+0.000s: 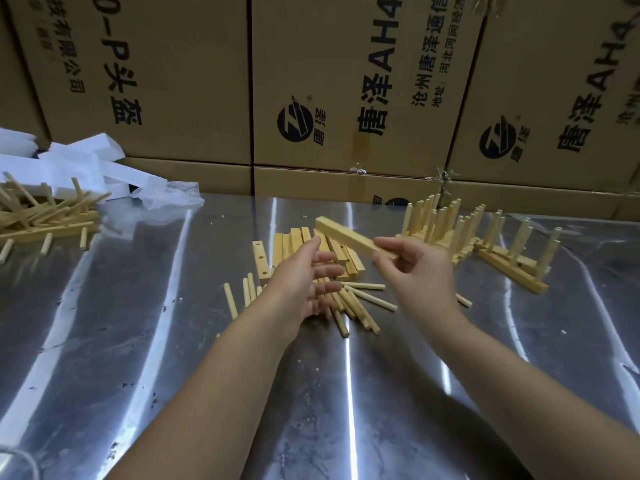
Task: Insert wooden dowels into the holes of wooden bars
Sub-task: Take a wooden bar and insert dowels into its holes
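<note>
My right hand (415, 268) pinches one end of a pale wooden bar (346, 233), which it holds in the air above the table, slanting up to the left. My left hand (308, 282) hovers just left of it with fingers spread and relaxed, holding nothing. Under the hands lie several bare bars (294, 251) side by side, one with holes showing (260, 258). Loose dowels (360, 303) are scattered in front of them.
Several bars with upright dowels (450, 226) stand at the right on the shiny metal table (173, 323). A heap of wooden pieces (38, 216) and white foam and plastic (86, 164) lie at the far left. Stacked cardboard boxes (346, 81) wall off the back.
</note>
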